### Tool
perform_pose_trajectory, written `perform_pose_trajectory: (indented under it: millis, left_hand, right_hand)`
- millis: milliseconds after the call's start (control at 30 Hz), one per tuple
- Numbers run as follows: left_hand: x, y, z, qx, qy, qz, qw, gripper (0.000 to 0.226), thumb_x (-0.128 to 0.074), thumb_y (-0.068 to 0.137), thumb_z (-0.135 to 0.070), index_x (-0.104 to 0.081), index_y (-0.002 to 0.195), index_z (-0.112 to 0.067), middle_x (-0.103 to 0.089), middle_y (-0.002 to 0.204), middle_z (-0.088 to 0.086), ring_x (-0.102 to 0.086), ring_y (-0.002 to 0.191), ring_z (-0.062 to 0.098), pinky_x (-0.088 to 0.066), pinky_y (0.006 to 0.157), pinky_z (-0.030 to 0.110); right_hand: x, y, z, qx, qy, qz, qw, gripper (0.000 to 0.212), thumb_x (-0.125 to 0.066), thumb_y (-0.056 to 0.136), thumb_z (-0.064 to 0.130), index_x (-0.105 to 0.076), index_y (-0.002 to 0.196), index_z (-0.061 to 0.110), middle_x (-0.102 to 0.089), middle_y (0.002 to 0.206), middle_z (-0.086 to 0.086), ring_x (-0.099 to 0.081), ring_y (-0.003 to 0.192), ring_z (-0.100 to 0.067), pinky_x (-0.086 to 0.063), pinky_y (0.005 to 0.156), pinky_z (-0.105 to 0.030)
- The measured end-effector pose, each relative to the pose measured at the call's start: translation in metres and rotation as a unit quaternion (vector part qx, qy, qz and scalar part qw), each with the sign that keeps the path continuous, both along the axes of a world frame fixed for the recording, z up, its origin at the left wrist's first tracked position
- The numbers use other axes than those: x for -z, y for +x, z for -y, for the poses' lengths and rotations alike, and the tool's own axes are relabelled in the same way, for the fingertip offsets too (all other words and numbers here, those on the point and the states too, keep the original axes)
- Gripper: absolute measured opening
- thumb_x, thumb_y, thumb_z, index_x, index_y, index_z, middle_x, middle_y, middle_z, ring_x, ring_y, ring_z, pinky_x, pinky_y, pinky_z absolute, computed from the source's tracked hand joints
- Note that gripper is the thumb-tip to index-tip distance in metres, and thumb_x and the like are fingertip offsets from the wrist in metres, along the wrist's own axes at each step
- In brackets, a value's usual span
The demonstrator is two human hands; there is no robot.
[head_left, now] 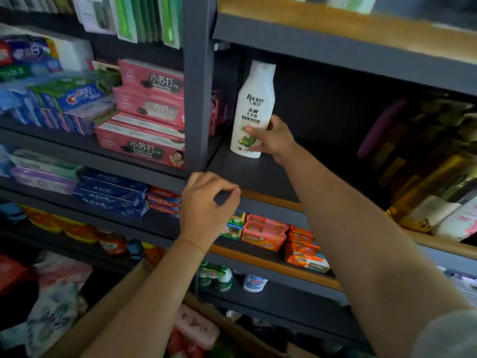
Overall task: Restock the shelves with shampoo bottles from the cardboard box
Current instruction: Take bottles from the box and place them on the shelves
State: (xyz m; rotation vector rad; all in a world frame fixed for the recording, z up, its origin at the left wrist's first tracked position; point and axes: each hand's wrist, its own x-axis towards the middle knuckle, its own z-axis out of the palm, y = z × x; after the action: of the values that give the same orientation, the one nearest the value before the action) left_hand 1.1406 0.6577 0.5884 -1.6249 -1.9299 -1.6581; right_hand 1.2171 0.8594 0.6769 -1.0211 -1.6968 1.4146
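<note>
A white shampoo bottle (254, 107) with a green label picture stands upright at the left end of a dark shelf (247, 174), close to the grey upright post. My right hand (273, 138) grips its lower half from the right side. My left hand (206, 205) hovers in front of the shelf's front edge, fingers loosely curled with thumb and forefinger nearly touching, holding nothing. The cardboard box (245, 329) shows at the bottom of the view, below my arms, with pink and red packs inside.
Pink toothpaste boxes (149, 112) fill the shelf bay to the left. Gold and dark bottles (426, 177) crowd the right end of the same shelf. Soap packs (265, 233) lie on the shelf below. A grey post (198, 86) divides the bays.
</note>
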Motion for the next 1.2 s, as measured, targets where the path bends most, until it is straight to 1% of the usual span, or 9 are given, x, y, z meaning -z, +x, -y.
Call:
perform_pose_trajectory:
  millis: [333, 433, 567, 633, 767, 867, 967, 1067, 1200]
  left_hand:
    - [-0.007, 0.001, 0.004, 0.013, -0.021, 0.023, 0.999, 0.015, -0.067, 0.086, -0.031, -0.074, 0.079, -0.02, -0.063, 0.081, -0.011, -0.053, 0.094, 0.015, -0.045, 0.083, 0.03]
    - [-0.009, 0.001, 0.003, 0.008, -0.028, 0.011, 1.0, 0.012, -0.068, 0.086, -0.029, -0.074, 0.081, -0.019, -0.065, 0.083, -0.01, -0.053, 0.093, 0.016, -0.047, 0.081, 0.036]
    - [-0.013, 0.004, 0.027, -0.003, -0.044, -0.009, 0.999, 0.026, -0.06, 0.089, -0.015, -0.073, 0.111, -0.016, -0.062, 0.12, 0.001, -0.049, 0.117, 0.019, -0.039, 0.105, 0.026]
    - [0.012, 0.002, 0.056, -0.018, -0.083, -0.012, 0.996, 0.036, -0.055, 0.09, -0.02, -0.065, 0.125, -0.014, -0.055, 0.132, 0.004, -0.045, 0.126, 0.021, -0.035, 0.108, 0.028]
    - [0.112, -0.001, 0.14, -0.035, -0.316, 0.149, 0.936, 0.034, -0.056, 0.094, -0.021, -0.06, 0.128, -0.021, -0.064, 0.115, 0.004, -0.062, 0.104, 0.023, -0.052, 0.089, 0.038]
    - [0.179, 0.005, 0.211, -0.091, -0.465, 0.149, 0.868, 0.027, -0.057, 0.097, -0.016, -0.068, 0.121, -0.021, -0.071, 0.104, 0.005, -0.067, 0.091, 0.024, -0.053, 0.077, 0.034]
    - [0.216, 0.015, 0.263, -0.133, -0.493, 0.092, 0.855, 0.012, -0.064, 0.088, -0.011, -0.075, 0.092, -0.011, -0.071, 0.077, 0.008, -0.066, 0.065, 0.028, -0.054, 0.057, 0.034]
    - [0.227, 0.018, 0.28, -0.145, -0.492, 0.032, 0.858, 0.019, -0.057, 0.086, -0.018, -0.071, 0.077, -0.008, -0.066, 0.065, 0.007, -0.059, 0.051, 0.025, -0.049, 0.044, 0.032]
    - [0.226, 0.019, 0.277, -0.138, -0.406, 0.018, 0.903, 0.034, -0.043, 0.087, -0.027, -0.07, 0.075, -0.01, -0.066, 0.065, 0.004, -0.058, 0.052, 0.02, -0.047, 0.041, 0.033]
  right_hand:
    - [-0.001, 0.005, -0.01, -0.014, -0.038, 0.02, 0.999, 0.07, -0.087, 0.074, 0.023, -0.051, 0.133, 0.013, -0.068, 0.122, -0.001, -0.069, 0.106, -0.021, -0.06, 0.085, -0.045]
    - [-0.012, 0.018, 0.035, 0.084, 0.021, -0.002, 0.996, 0.073, -0.081, 0.081, 0.023, -0.043, 0.142, 0.014, -0.06, 0.124, 0.001, -0.064, 0.103, -0.014, -0.055, 0.061, -0.022]
    - [-0.002, 0.061, 0.138, 0.061, 0.058, -0.135, 0.987, 0.007, -0.061, 0.096, 0.015, -0.063, 0.099, 0.01, -0.069, 0.085, -0.01, -0.065, 0.07, -0.019, -0.038, 0.043, -0.026]
    - [0.028, 0.076, 0.183, -0.049, -0.029, -0.149, 0.987, 0.022, -0.053, 0.099, 0.017, -0.063, 0.082, 0.007, -0.063, 0.065, -0.014, -0.058, 0.052, -0.025, -0.034, 0.043, -0.026]
    - [0.147, 0.066, 0.238, -0.12, -0.241, 0.063, 0.961, 0.03, -0.053, 0.1, 0.015, -0.064, 0.074, 0.007, -0.064, 0.067, -0.017, -0.059, 0.05, -0.022, -0.046, 0.043, -0.025]
    - [0.26, 0.065, 0.266, -0.118, -0.319, 0.239, 0.909, 0.015, -0.06, 0.091, 0.025, -0.064, 0.08, 0.016, -0.068, 0.086, -0.015, -0.065, 0.072, -0.023, -0.052, 0.053, -0.026]
    - [0.345, 0.071, 0.293, -0.16, -0.294, 0.371, 0.866, 0.021, -0.063, 0.079, 0.039, -0.064, 0.087, 0.02, -0.066, 0.091, -0.012, -0.065, 0.081, -0.024, -0.057, 0.072, -0.036]
    - [0.398, 0.082, 0.325, -0.225, -0.248, 0.485, 0.808, 0.04, -0.063, 0.092, 0.029, -0.059, 0.127, 0.009, -0.062, 0.125, -0.014, -0.061, 0.113, -0.029, -0.047, 0.088, -0.031]
    - [0.429, 0.083, 0.351, -0.206, -0.194, 0.512, 0.811, 0.07, -0.076, 0.084, 0.036, -0.048, 0.141, 0.007, -0.057, 0.136, -0.01, -0.057, 0.122, -0.029, -0.045, 0.091, -0.028]
